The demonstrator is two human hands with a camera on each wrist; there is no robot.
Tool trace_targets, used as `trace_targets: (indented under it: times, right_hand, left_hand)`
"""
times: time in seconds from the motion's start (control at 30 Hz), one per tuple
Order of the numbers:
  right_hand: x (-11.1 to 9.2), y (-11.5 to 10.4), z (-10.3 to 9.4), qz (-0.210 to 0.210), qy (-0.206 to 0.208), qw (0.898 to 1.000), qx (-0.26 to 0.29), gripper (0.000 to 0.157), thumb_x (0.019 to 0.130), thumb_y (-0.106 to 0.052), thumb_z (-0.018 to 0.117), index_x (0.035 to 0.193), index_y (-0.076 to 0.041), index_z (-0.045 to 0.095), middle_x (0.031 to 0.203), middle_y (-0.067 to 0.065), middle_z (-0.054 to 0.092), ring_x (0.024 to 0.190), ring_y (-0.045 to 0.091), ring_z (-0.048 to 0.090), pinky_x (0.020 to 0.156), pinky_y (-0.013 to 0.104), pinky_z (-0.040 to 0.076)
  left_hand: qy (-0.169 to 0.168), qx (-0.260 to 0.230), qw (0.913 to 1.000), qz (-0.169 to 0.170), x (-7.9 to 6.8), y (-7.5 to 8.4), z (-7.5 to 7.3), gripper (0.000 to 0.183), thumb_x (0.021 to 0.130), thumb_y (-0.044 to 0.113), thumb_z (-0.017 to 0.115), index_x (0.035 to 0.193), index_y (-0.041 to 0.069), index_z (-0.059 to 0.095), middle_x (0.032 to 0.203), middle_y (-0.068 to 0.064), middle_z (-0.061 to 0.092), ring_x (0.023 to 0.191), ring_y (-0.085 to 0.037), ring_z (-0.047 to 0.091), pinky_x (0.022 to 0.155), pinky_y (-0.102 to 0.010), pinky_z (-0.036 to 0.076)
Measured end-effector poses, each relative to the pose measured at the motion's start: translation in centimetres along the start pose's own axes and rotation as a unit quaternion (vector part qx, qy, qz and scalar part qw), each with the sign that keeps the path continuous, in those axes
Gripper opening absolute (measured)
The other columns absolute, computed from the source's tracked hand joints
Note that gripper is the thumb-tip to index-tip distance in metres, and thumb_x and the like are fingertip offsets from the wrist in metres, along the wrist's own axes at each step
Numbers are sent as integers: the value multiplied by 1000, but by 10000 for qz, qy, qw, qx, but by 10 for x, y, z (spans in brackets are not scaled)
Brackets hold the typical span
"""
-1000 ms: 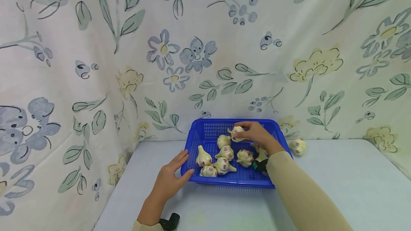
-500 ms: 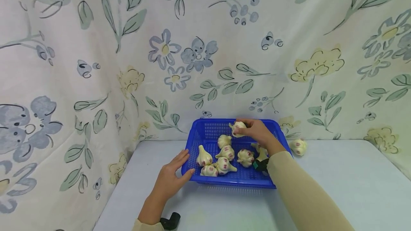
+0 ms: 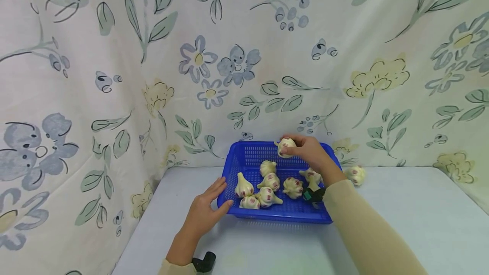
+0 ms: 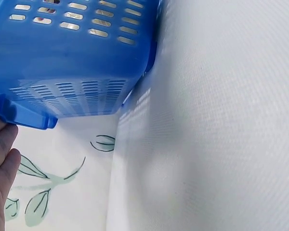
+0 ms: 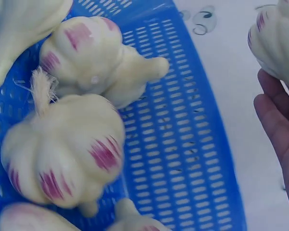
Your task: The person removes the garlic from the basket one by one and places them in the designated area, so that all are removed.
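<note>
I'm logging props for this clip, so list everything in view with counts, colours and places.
Flat-topped table: one, white, under everything
Flower-printed fabric backdrop: one, white with blue, green and yellow, behind the table
Rectangular perforated plastic basket: one, blue, on the table
Rounded basket garlic bulbs: at least seven, cream with purple marks, inside the basket
Raised garlic bulb: one, same colours, near the basket's far rim
Loose garlic bulb: one, same colours, right of the basket
Small wrist-worn devices: two, mostly black, one per wrist
Long sleeves: two, beige, on the arms
Left hand: one, at the basket's left edge
Right hand: one, holding the raised bulb
</note>
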State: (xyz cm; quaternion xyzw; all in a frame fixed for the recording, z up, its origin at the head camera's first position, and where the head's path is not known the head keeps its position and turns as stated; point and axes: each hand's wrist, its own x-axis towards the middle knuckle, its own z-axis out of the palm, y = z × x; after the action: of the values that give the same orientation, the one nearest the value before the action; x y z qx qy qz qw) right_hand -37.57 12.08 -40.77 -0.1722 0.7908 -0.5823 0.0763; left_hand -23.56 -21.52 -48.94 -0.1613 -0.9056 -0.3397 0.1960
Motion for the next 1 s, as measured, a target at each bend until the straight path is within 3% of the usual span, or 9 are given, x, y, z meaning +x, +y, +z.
trace_targets:
  times: [0.17,0.4,0.57,0.67,0.9,1.0]
  right_hand:
    - [-11,-6,-18,-97,191,9992,-335,69,83,-41,78,141,-15,54,137,5,59,112,20,64,104,44,48]
    - [-33,-18,-49,-279,454,9980,-344,61,87,-33,75,140,-9,55,133,13,60,102,15,66,88,23,55]
    - [-56,-16,-77,-179,846,9923,-884,59,89,-39,73,141,-17,55,134,4,61,105,8,63,89,20,52]
    - [-69,-10,-91,-115,1039,9884,-1098,61,90,-41,71,143,-18,53,132,-3,60,107,5,60,87,18,50]
    - [-96,23,-119,134,1594,9816,-1040,65,89,-41,71,145,-16,49,122,-22,56,104,-6,56,81,6,46]
    - [-105,39,-128,372,1850,9764,-1054,69,90,-44,69,148,-17,46,134,-18,55,111,-8,53,93,13,48]
  left_hand:
    - [41,27,9999,100,1,0,1,57,88,37,73,136,8,60,148,4,50,137,-19,47,106,-43,44]
    - [66,-39,9999,130,0,1,1,58,87,36,75,135,8,60,147,2,50,137,-20,47,106,-43,44]
    - [49,-27,9999,141,0,2,1,58,87,36,74,136,8,60,148,1,50,137,-21,47,106,-44,44]
    - [46,-55,9999,90,0,3,0,58,88,37,74,136,8,60,148,1,50,137,-21,47,106,-44,44]
    - [33,-117,9999,-11,-1,3,0,57,87,35,75,135,7,60,148,2,50,136,-21,48,106,-43,44]
    - [43,-83,9999,-41,-1,2,1,57,87,35,75,135,8,60,148,2,50,136,-20,48,105,-43,45]
